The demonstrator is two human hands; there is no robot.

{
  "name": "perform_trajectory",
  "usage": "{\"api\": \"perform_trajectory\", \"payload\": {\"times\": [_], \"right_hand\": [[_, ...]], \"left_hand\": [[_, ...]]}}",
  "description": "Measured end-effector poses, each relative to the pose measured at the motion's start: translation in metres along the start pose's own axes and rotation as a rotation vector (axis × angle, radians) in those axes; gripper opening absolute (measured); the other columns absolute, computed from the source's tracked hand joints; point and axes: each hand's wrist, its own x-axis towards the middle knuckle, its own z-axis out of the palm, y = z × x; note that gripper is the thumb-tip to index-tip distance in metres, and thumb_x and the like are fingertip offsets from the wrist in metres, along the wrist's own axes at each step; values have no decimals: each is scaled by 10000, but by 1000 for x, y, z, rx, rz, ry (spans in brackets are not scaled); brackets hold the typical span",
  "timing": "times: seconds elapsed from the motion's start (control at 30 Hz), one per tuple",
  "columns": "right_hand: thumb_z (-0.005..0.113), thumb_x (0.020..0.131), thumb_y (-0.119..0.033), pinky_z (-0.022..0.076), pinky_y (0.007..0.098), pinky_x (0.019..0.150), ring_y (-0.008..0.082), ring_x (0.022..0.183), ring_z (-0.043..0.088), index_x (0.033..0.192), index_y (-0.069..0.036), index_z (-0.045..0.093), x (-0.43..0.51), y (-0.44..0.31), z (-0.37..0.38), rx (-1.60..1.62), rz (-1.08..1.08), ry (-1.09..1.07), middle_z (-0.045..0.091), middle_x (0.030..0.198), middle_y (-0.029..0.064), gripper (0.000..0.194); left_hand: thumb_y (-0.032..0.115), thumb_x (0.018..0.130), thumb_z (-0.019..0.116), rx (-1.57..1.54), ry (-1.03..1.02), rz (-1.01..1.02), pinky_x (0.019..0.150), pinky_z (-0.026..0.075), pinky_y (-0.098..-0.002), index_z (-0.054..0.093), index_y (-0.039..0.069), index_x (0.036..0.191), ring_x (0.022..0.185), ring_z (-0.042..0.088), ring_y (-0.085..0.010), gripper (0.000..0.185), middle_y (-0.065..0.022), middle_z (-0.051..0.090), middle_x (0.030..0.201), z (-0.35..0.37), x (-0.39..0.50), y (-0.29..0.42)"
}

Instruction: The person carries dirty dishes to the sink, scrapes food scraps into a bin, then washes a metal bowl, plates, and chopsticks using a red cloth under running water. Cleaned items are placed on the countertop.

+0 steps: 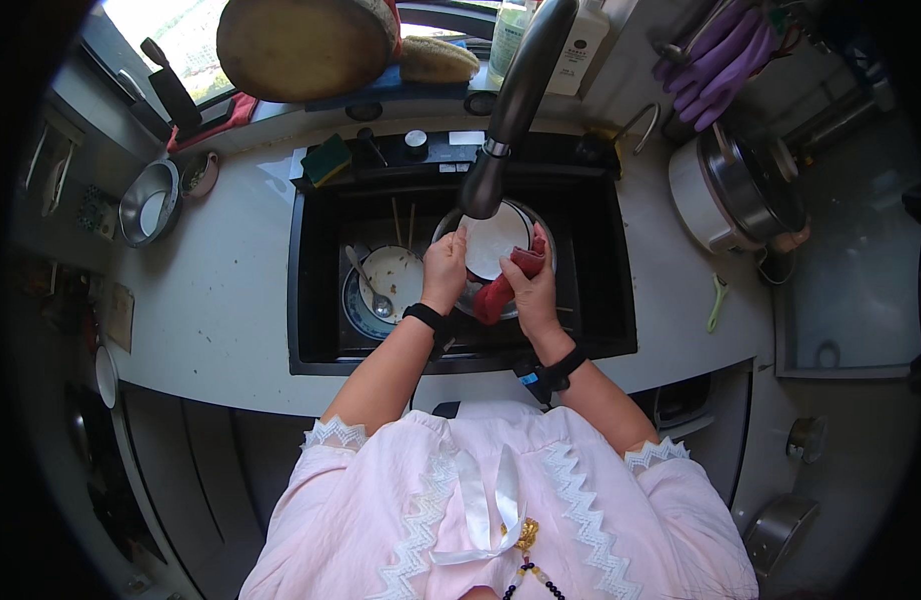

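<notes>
Both my hands hold a white bowl with a dark rim (493,244) over a metal basin (553,259) in the black sink (460,358). My left hand (445,270) grips the bowl's left side. At its right side, my right hand (534,289) holds the bowl together with a red cloth (494,298). The dark faucet (481,191) hangs just above the bowl. Left of my left hand, a white dish with food bits (397,274) and a metal spoon (382,304) sits on a blue-patterned bowl (349,300). Two chopsticks (403,221) lie behind it.
A green and yellow sponge (327,160) rests on the sink's back left rim. Metal bowl (136,206) and small pink cup (200,176) stand on the left counter. To the right are a white electric cooker (700,191) and a green peeler (717,302); purple gloves (719,60) hang above.
</notes>
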Motion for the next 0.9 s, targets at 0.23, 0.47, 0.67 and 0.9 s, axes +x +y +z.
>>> {"api": "perform_trajectory", "payload": {"times": [0.23, 0.47, 0.67, 0.9], "right_hand": [[670, 857, -119, 347, 359, 1081, 225, 1290, 394, 1473, -131, 266, 1, -2, -2, 21, 72, -9, 352, 1427, 111, 736], [637, 878, -89, 357, 349, 1063, 232, 1261, 421, 1443, -82, 315, 4, 6, 2, -18, 10, 47, 400, 1397, 104, 650], [625, 893, -118, 354, 363, 1067, 247, 1249, 434, 1448, -92, 300, 7, 13, -2, -35, -8, 16, 403, 1403, 114, 644], [614, 907, -112, 364, 376, 1064, 253, 1247, 441, 1462, -103, 276, 4, 12, 5, -23, -1, -5, 399, 1397, 124, 650]], "left_hand": [[133, 929, 391, -115, 127, 153, 574, 449, -294, 578, 5, 953, 656, 542, -137, 227, -61, 601, 781, 17, -15, -16], [16, 807, 419, -496, -108, -437, 580, 463, -279, 166, 216, 1489, 754, 534, -160, 754, -139, 538, 1075, 24, -23, 4], [-16, 801, 502, -420, -191, -298, 857, 495, -400, 78, 145, 1491, 1153, 523, -307, 827, -208, 471, 1297, 17, -22, 9], [136, 904, 488, 140, 63, -69, 800, 475, -529, 511, 14, 1090, 927, 596, -458, 224, -280, 637, 945, 13, -7, -4]]}}
